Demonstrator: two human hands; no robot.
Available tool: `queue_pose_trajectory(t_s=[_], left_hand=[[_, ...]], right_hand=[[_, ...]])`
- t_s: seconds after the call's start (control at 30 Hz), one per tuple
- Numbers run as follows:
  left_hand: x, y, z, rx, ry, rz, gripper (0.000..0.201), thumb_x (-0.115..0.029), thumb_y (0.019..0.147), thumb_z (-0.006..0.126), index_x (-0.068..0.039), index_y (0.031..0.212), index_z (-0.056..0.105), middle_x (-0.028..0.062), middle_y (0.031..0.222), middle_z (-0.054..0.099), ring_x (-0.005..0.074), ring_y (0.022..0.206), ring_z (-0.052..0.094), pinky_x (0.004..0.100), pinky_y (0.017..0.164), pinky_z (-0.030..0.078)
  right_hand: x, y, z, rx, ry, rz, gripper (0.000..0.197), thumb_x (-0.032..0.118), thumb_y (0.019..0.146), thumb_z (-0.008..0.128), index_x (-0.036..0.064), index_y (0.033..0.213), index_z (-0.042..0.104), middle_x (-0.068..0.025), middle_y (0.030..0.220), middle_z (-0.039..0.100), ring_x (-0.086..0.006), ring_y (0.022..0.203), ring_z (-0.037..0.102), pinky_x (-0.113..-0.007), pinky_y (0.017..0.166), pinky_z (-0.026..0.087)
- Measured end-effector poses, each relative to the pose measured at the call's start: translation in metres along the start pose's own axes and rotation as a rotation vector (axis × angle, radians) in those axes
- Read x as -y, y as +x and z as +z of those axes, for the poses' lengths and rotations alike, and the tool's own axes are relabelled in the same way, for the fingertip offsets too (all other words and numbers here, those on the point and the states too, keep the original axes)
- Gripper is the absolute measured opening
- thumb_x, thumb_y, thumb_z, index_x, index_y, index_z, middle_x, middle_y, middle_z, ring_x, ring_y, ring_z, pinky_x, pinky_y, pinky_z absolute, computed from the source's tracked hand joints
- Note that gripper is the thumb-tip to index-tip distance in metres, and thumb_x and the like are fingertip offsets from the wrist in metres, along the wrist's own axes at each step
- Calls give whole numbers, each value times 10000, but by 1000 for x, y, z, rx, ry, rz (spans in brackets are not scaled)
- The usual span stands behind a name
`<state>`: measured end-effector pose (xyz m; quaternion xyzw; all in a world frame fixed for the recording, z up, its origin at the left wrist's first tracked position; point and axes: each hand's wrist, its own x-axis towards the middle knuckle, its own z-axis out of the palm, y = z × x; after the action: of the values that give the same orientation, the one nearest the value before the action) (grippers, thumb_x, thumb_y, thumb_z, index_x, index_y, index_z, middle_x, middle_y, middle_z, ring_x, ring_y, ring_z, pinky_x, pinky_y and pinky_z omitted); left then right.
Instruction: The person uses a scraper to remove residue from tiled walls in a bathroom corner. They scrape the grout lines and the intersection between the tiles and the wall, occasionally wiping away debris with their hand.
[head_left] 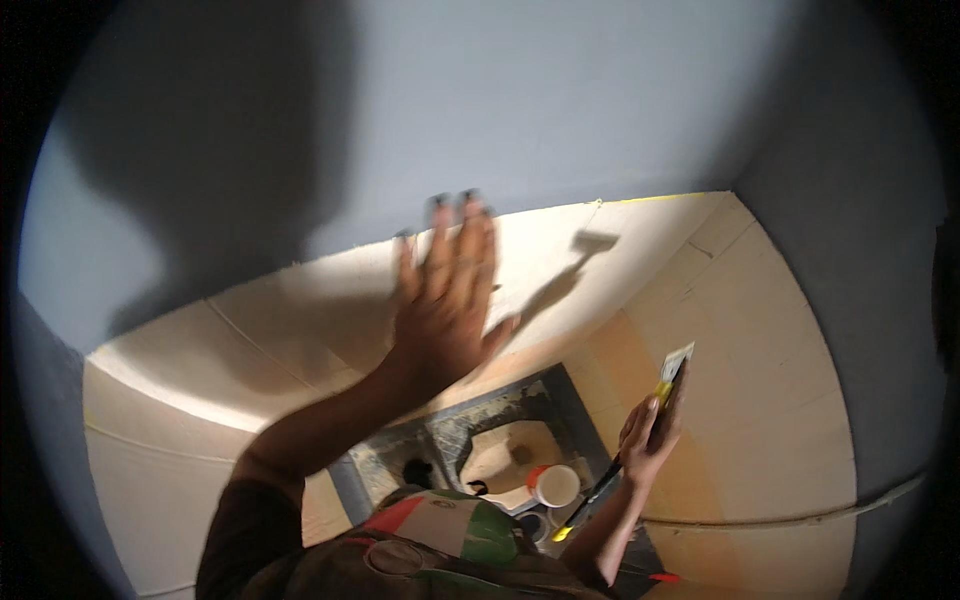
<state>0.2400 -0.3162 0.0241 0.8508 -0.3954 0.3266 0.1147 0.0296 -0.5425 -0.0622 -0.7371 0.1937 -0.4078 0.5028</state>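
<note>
My left hand (445, 305) is raised with its fingers spread, level with the top edge of the cream wall tiles (560, 270). Its fingertips overlap the grey painted wall (520, 90); I cannot tell whether they touch it. Lower and to the right, my right hand (652, 440) is closed around a long-handled scraper (676, 364) with black and yellow parts. The scraper's flat, pale head points up, away from the wall, and its handle (602, 487) runs down past my forearm to a yellow end. My palm and fingers hide the middle of it.
Below me, a squat toilet pan (495, 462) is set in the dark, stained floor. A white and orange bucket (556, 486) stands beside it. A pipe or hose (765, 523) crosses the right tiled wall (760, 350). Dark shadows fall on the walls.
</note>
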Motion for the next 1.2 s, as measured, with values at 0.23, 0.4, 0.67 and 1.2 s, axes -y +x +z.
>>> queue_pose_trajectory(t_s=[0.23,0.4,0.67,1.2], left_hand=[[-75,110,96,-102,353,457,790,-300,969,609,1,1601,244,160,1657,297,239,1515,309,391,1262,242],[-116,96,138,360,-818,585,444,-309,932,694,-115,1307,558,150,1090,692,318,884,700,453,759,551],[-98,-194,161,791,-1097,68,450,-483,906,740,-41,847,671,124,675,645,311,662,676,426,615,503],[33,-217,166,600,-1427,-235,265,-299,1002,672,-44,996,746,100,809,720,174,697,663,351,675,535]], right_hand=[[-20,-64,-51,-116,-84,80,662,299,1086,527,27,1624,254,-23,982,626,-30,587,389,-214,480,303],[-21,-111,-74,-195,-180,175,617,226,1084,497,60,1630,264,-10,853,594,-45,582,417,-237,494,346],[-31,-160,-101,-281,-495,318,604,44,1026,502,109,1606,345,-171,1072,715,-116,691,474,-305,604,440],[56,-30,80,219,-471,-215,641,-16,969,623,36,1567,401,-240,1392,622,-213,1124,698,-321,866,541]])
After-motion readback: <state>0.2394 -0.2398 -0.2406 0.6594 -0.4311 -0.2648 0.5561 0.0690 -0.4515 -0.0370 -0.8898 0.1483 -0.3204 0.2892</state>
